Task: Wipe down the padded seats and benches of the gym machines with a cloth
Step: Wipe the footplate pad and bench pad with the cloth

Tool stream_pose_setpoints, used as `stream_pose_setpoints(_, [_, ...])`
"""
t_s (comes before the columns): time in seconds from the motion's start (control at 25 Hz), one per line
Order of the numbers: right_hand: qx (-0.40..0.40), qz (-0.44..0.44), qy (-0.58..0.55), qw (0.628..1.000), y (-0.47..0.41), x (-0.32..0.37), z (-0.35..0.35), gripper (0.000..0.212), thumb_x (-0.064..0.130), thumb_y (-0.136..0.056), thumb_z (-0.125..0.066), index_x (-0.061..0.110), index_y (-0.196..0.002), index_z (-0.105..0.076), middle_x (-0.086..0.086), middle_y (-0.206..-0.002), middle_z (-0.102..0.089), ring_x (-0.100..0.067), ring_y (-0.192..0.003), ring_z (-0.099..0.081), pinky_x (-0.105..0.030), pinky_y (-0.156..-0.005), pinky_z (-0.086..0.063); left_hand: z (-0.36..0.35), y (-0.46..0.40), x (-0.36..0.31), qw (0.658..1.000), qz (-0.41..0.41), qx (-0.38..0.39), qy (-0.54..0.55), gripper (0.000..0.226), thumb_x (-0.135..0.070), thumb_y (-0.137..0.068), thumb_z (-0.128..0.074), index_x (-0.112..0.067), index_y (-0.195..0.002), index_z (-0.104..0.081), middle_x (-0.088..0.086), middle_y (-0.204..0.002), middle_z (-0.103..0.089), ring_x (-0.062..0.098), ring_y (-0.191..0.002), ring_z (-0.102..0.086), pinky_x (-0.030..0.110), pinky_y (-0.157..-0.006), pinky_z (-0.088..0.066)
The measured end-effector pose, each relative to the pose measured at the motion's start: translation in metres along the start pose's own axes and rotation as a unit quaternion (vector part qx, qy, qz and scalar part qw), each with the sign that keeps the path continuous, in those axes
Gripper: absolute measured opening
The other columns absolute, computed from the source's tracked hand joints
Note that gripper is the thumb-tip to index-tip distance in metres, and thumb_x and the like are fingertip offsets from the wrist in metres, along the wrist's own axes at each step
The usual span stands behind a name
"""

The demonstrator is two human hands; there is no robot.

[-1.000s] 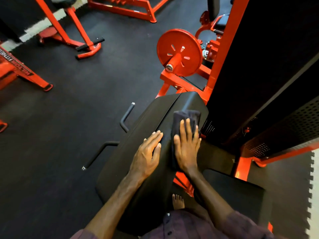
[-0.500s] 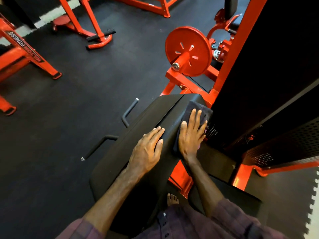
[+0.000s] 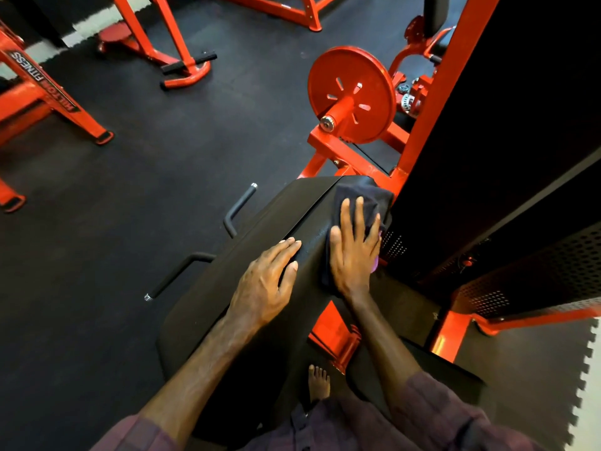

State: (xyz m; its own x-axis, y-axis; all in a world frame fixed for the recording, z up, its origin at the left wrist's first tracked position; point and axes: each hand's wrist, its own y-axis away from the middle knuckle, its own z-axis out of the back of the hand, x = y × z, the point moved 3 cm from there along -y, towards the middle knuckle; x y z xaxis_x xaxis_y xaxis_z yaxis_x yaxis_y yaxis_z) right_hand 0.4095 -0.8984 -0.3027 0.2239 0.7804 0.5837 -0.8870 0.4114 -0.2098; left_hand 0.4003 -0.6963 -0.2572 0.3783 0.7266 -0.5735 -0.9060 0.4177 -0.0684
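Black machine housing (image 3: 520, 131) fills the right side, cut off by the top and right edges; its interior is too dark to make out. Dark rubber floor (image 3: 162, 177) takes up the rest. Orange machine frames (image 3: 42, 89) upper left are cropped, with the label only partly readable. Black padded seat (image 3: 260, 255) runs diagonally through centre; its near end is hidden behind the forearms and shirt. Red weight plate (image 3: 353, 92) sits on its peg beyond the pad's far end. Two black handles (image 3: 239, 206) stick out on the pad's left side. Dark cloth (image 3: 361, 196) lies on the far right part of the pad, mostly covered by the right hand (image 3: 353, 252), fingers straight and slightly spread, pressing it flat. Left hand (image 3: 266, 281) rests flat on the pad just beside it, fingers together. One bare foot (image 3: 319, 382) shows below the pad.
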Motion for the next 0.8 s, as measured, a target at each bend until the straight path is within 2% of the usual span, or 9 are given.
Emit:
stream_pose_setpoints(0.08, [0.020, 0.047, -0.008, 0.999, 0.024, -0.034, -0.002, 0.062, 0.058, -0.110, -0.020, 0.035, -0.167, -0.017, 0.007, -0.177, -0.006, -0.029, -0.163, -0.003, -0.060, -0.126, -0.018, 0.001, 0.001, -0.002, 1.000, 0.005, 0.001, 0.002, 0.047, -0.033, -0.111, -0.047, -0.028, -0.158, -0.047, -0.012, -0.163, -0.042, -0.001, -0.151, -0.034, 0.025, -0.116, -0.029])
stream_pose_setpoints(0.24, [-0.024, -0.069, -0.014, 0.997, -0.043, -0.050, -0.003, 0.071, 0.061, -0.109, -0.002, 0.024, -0.167, -0.022, -0.003, -0.176, -0.014, -0.028, -0.162, -0.014, -0.065, -0.124, -0.022, 0.002, 0.001, -0.003, 1.000, 0.019, 0.007, 0.005, 0.047, -0.033, -0.111, -0.047, -0.029, -0.158, -0.046, -0.012, -0.164, -0.042, 0.000, -0.152, -0.033, 0.027, -0.118, -0.026])
stream_pose_setpoints(0.32, [-0.021, -0.112, -0.025, 0.993, -0.055, -0.032, -0.003, 0.065, 0.059, -0.108, -0.005, 0.033, -0.167, -0.015, 0.006, -0.176, -0.009, -0.033, -0.162, -0.010, -0.066, -0.126, -0.015, 0.000, 0.002, -0.001, 1.000, 0.021, 0.010, 0.006, 0.048, -0.035, -0.111, -0.046, -0.030, -0.158, -0.045, -0.012, -0.164, -0.042, 0.001, -0.152, -0.033, 0.029, -0.119, -0.026])
stream_pose_setpoints(0.44, [-0.012, 0.014, -0.016, 1.000, -0.029, -0.040, -0.005, 0.063, 0.053, -0.110, -0.020, 0.028, -0.168, -0.020, 0.001, -0.177, -0.009, -0.034, -0.162, -0.005, -0.058, -0.129, -0.011, -0.001, 0.001, 0.002, 1.000, 0.018, 0.013, 0.016, 0.047, -0.037, -0.111, -0.045, -0.031, -0.158, -0.045, -0.012, -0.164, -0.042, 0.000, -0.151, -0.033, 0.031, -0.119, -0.029])
stream_pose_setpoints(0.52, [-0.020, 0.052, -0.014, 0.998, -0.038, -0.062, 0.001, 0.062, 0.051, -0.112, -0.023, 0.021, -0.167, -0.026, -0.004, -0.175, -0.016, -0.029, -0.162, -0.012, -0.059, -0.127, -0.017, -0.002, 0.001, 0.002, 1.000, 0.018, 0.013, 0.016, 0.047, -0.038, -0.111, -0.045, -0.032, -0.158, -0.045, -0.013, -0.164, -0.041, -0.001, -0.151, -0.033, 0.030, -0.117, -0.029])
stream_pose_setpoints(0.6, [-0.033, -0.043, -0.039, 0.998, -0.076, -0.060, 0.008, 0.059, 0.051, -0.111, -0.025, 0.029, -0.165, -0.030, 0.004, -0.173, -0.024, -0.027, -0.159, -0.023, -0.063, -0.123, -0.025, -0.002, -0.001, 0.002, 1.000, 0.015, 0.004, 0.015, 0.047, -0.038, -0.111, -0.044, -0.032, -0.158, -0.046, -0.013, -0.163, -0.043, 0.000, -0.150, -0.035, 0.029, -0.116, -0.031])
stream_pose_setpoints(0.68, [0.015, -0.110, -0.061, 0.992, -0.103, -0.032, 0.014, 0.054, 0.056, -0.107, -0.027, 0.047, -0.160, -0.033, 0.017, -0.170, -0.026, -0.028, -0.155, -0.024, -0.064, -0.121, -0.025, -0.002, 0.000, 0.002, 1.000, 0.011, -0.006, 0.006, 0.048, -0.039, -0.109, -0.044, -0.030, -0.156, -0.048, -0.012, -0.162, -0.045, 0.001, -0.149, -0.038, 0.027, -0.115, -0.033])
stream_pose_setpoints(0.72, [0.046, -0.071, -0.039, 0.996, -0.109, -0.021, 0.016, 0.052, 0.059, -0.105, -0.026, 0.051, -0.156, -0.037, 0.019, -0.168, -0.027, -0.028, -0.156, -0.021, -0.063, -0.121, -0.023, -0.003, 0.001, 0.003, 1.000, 0.010, -0.011, 0.005, 0.049, -0.039, -0.109, -0.044, -0.029, -0.156, -0.049, -0.011, -0.161, -0.046, 0.001, -0.149, -0.038, 0.026, -0.114, -0.033])
stream_pose_setpoints(0.8, [0.074, 0.081, 0.035, 0.993, -0.108, -0.019, 0.020, 0.051, 0.058, -0.107, -0.022, 0.049, -0.150, -0.048, 0.019, -0.165, -0.033, -0.029, -0.159, -0.012, -0.059, -0.124, -0.017, -0.003, 0.001, 0.004, 1.000, 0.005, -0.017, 0.009, 0.048, -0.038, -0.109, -0.045, -0.028, -0.155, -0.051, -0.011, -0.160, -0.048, 0.001, -0.149, -0.039, 0.026, -0.115, -0.034])
